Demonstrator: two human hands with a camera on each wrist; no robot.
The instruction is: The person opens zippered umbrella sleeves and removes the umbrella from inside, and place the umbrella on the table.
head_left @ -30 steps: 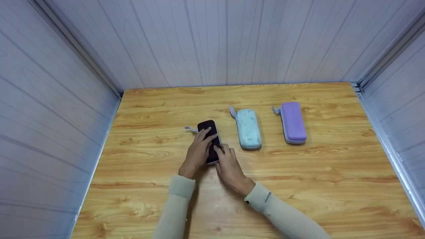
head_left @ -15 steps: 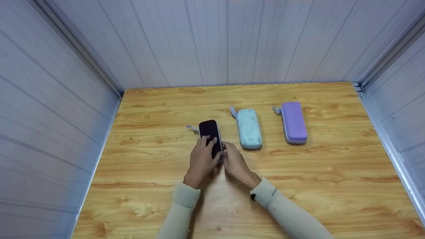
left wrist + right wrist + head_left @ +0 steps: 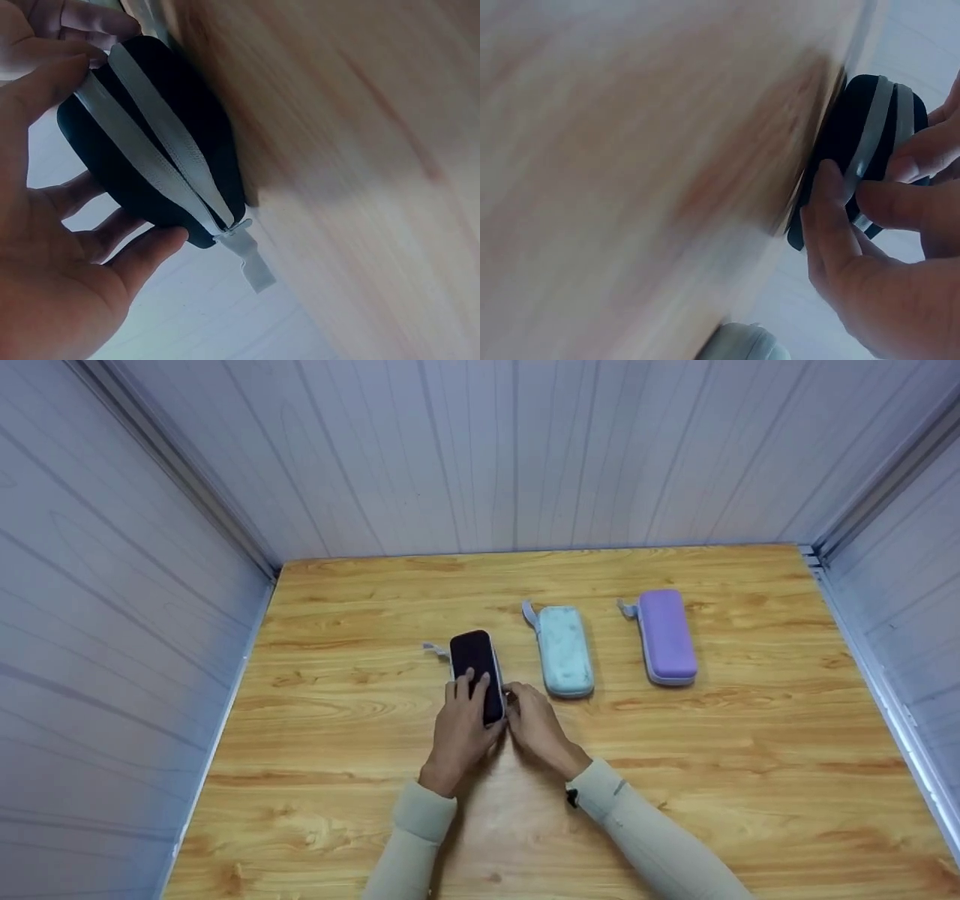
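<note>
A black zippered case (image 3: 472,649) lies on the wooden table in front of me. My left hand (image 3: 459,735) holds it at the near left, with fingertips on its top and the thumb at its near end. In the left wrist view the two grey zipper tapes (image 3: 139,150) stand apart and meet in a V by a grey fabric tab (image 3: 257,271). Against the case's right side my right hand (image 3: 538,729) pinches at the zipper. The right wrist view shows its thumb and fingers on the grey zipper line (image 3: 874,127); the slider is hidden.
To the right lie a light blue case (image 3: 566,652) and, farther over, a purple case (image 3: 667,636), each with a grey tab. White panel walls (image 3: 480,457) border the wooden table (image 3: 712,780) at the back and sides.
My right hand has shifted from the black case's near end to its right side. The left hand has slid nearer, its thumb now at the near end. The other cases stay put.
</note>
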